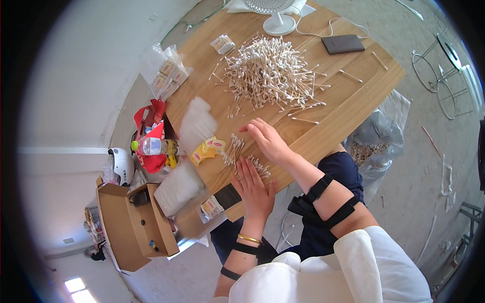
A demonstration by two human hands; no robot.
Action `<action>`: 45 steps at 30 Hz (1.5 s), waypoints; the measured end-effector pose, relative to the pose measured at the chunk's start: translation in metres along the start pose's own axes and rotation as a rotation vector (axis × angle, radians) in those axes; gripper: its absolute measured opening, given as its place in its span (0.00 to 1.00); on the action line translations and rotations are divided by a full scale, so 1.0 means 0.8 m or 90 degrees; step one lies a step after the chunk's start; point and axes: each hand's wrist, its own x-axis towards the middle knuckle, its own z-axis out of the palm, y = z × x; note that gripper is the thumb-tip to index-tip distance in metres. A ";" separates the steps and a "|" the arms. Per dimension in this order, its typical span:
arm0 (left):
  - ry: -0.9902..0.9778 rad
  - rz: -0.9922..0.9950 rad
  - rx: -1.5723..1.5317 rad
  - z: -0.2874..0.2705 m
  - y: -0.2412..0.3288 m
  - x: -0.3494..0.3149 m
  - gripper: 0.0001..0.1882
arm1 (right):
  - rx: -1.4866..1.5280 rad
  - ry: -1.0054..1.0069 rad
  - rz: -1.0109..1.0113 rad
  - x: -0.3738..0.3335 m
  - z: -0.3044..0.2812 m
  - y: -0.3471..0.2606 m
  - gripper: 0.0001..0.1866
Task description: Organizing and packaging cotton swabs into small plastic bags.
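A small bunch of cotton swabs (233, 148) lies on the wooden table (323, 121) near its front left edge. My left hand (252, 189) rests palm down over its near part, fingers stretched out, with swab tips showing beside them. Just right of the bunch is my right hand (268, 141), its fingers extended and apart from the thumb, nothing visible in them. A large loose heap of cotton swabs (270, 70) spreads beyond both hands. Yellow and white printed cards (207, 150) sit left of the bunch, beside a stack of clear plastic bags (198, 122).
A white fan (279, 24) and a dark flat device (343, 44) with a cable stand at the back. Packed swab bags (169, 73) lie at the left edge, a filled packet (211, 207) at the front. An open cardboard box (136, 222) stands lower left.
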 end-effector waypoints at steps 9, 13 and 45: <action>0.006 -0.009 -0.124 -0.001 -0.014 -0.016 0.42 | -0.006 -0.004 -0.004 0.002 0.001 0.000 0.20; 0.011 0.003 -0.130 -0.021 -0.025 -0.009 0.40 | 0.006 -0.001 -0.002 -0.001 -0.002 -0.002 0.20; 0.049 0.033 -0.056 -0.032 -0.039 0.026 0.49 | -0.021 -0.004 -0.009 0.001 -0.003 0.002 0.21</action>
